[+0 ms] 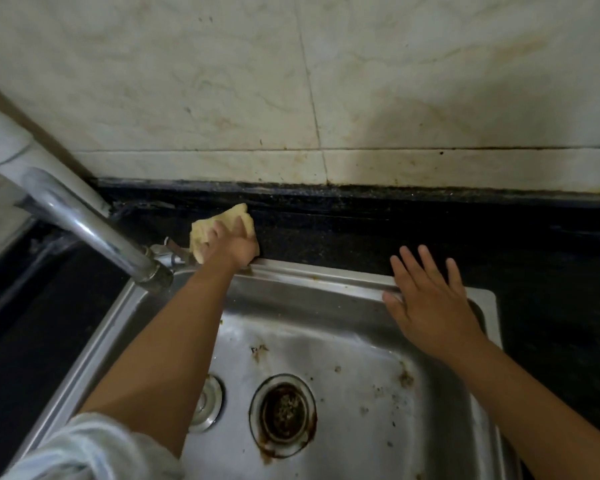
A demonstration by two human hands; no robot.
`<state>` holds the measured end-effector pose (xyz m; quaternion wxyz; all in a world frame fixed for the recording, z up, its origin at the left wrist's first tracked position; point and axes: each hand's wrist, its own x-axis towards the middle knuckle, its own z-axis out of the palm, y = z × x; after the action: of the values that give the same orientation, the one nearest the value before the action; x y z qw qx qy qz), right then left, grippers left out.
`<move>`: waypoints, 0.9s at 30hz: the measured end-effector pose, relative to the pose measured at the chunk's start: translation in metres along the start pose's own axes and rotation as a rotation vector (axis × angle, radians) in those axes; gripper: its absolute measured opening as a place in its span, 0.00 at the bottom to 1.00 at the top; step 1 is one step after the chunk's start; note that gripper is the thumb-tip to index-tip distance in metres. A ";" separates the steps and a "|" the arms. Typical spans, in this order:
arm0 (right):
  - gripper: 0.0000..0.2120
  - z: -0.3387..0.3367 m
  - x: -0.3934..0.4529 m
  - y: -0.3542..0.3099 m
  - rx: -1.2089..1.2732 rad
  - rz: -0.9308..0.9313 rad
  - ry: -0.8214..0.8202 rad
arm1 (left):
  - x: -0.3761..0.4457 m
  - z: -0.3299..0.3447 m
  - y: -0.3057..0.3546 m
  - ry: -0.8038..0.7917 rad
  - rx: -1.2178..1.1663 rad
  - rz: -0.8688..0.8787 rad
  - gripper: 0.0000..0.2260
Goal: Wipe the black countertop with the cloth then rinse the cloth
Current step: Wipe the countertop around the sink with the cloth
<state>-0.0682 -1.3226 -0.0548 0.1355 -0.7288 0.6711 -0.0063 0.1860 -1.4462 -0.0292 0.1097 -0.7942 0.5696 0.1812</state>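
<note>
Yellow cloth [222,226] sits on the black countertop [361,233] behind the sink [319,271], near the faucet [94,233]. My left hand [234,245] presses down on it, fingers bent over the fabric — I judge wiping is mid-way. My right hand [426,299] hovers spread, holding nothing. Rinsing is not yet begun — no water runs.

The far wall [326,81] is faced with large pale marble-look tiles, stained yellowish and speckled with dark spots, their grout lines dark with grime. A stainless steel sink [326,275] fills the near middle, its basin spotted with rust and debris around the round drain [283,414]. A chrome faucet [94,233] arches in from the left. Light is dim, brightest on the wall's left part.
</note>
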 end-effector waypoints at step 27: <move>0.44 0.007 -0.002 0.002 -0.033 -0.060 0.077 | 0.008 0.013 -0.001 0.200 -0.018 -0.070 0.27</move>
<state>-0.0695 -1.3194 -0.0620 0.0973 -0.7498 0.6539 -0.0274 0.1870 -1.4479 -0.0441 0.0513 -0.8287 0.5480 0.1020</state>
